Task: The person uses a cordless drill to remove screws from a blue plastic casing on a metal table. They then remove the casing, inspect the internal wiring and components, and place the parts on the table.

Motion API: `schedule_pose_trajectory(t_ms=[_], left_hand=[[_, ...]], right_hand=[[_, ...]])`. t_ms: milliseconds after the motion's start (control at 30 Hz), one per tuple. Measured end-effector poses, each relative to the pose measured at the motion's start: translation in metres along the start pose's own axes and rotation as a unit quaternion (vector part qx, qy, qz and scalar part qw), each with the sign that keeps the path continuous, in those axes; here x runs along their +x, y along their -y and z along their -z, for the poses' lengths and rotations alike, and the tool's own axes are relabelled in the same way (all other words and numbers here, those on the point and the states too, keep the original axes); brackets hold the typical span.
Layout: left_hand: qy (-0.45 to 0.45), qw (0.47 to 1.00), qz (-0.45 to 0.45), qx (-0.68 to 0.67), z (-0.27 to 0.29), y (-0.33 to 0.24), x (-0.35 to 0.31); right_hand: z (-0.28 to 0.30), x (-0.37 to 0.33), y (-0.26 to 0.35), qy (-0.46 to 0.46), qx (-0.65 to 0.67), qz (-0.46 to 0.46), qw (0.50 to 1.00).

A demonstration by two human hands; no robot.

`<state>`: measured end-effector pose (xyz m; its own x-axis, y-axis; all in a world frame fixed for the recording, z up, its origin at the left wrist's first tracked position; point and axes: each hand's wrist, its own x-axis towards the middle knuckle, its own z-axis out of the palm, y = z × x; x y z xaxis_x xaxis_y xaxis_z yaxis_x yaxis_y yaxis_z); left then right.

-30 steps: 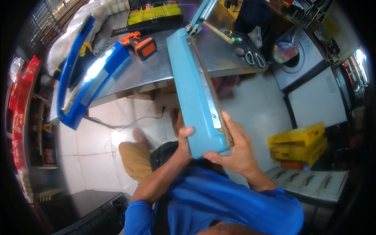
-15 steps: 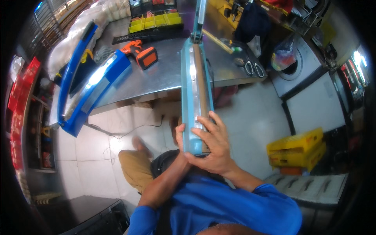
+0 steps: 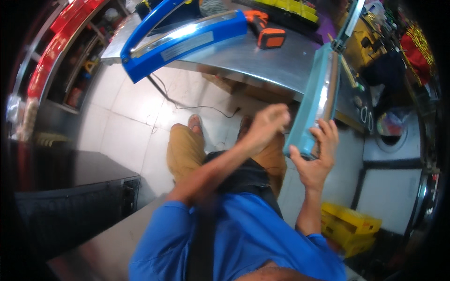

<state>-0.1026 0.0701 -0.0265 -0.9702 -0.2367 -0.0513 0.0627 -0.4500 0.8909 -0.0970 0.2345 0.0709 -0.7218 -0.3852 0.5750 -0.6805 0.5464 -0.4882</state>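
A light blue impulse sealer with a metal strip and a brown band along its top slants up to the right, its lever arm raised at the far end. Its near end is gripped by my right hand, thumb on one side and fingers on the other. Just left of the sealer my left hand hovers apart from it, the fingers bent and blurred by motion. A second, dark blue impulse sealer lies at the table's left end with its arm lifted.
On the steel table rests an orange and black cordless drill, with a yellow divided tray behind. Scissors lie at the right. A black cable trails across the floor. Yellow crates stand low on the right.
My left hand has let go of the light blue sealer and moved off to its left. My right hand keeps its hold. The view has swung left, so the table things appear further right.
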Motion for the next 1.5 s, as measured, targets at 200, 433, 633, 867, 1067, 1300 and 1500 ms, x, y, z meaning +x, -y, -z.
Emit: schedule_pose_trajectory(t_ms=[200,433,633,867,1067,1300,1500], left_hand=[[-0.250,0.806,-0.370,0.389,0.133,-0.153,0.029],[-0.284,0.486,-0.421,0.711,0.182,-0.303,0.092],[-0.178,0.521,-0.225,0.804,0.174,-0.300,0.114],[-0.107,0.559,-0.130,0.812,0.194,-0.290,0.126],[-0.069,0.526,-0.049,0.846,0.181,-0.289,0.127],[-0.044,0.587,-0.069,0.806,0.209,-0.297,0.143],[-0.060,0.572,-0.046,0.817,0.214,-0.285,0.149]], right_hand=[[0.017,0.009,-0.012,0.022,-0.005,-0.009,1.000],[0.020,0.016,-0.012,0.047,-0.014,-0.012,0.999],[0.022,0.014,-0.013,0.049,-0.015,-0.011,0.999],[0.023,0.014,-0.017,0.070,-0.011,-0.007,0.997],[0.024,0.014,-0.018,0.075,-0.031,0.004,0.997],[0.023,0.015,-0.018,0.073,-0.014,-0.004,0.997],[0.022,0.019,-0.015,0.077,-0.023,-0.001,0.997]])
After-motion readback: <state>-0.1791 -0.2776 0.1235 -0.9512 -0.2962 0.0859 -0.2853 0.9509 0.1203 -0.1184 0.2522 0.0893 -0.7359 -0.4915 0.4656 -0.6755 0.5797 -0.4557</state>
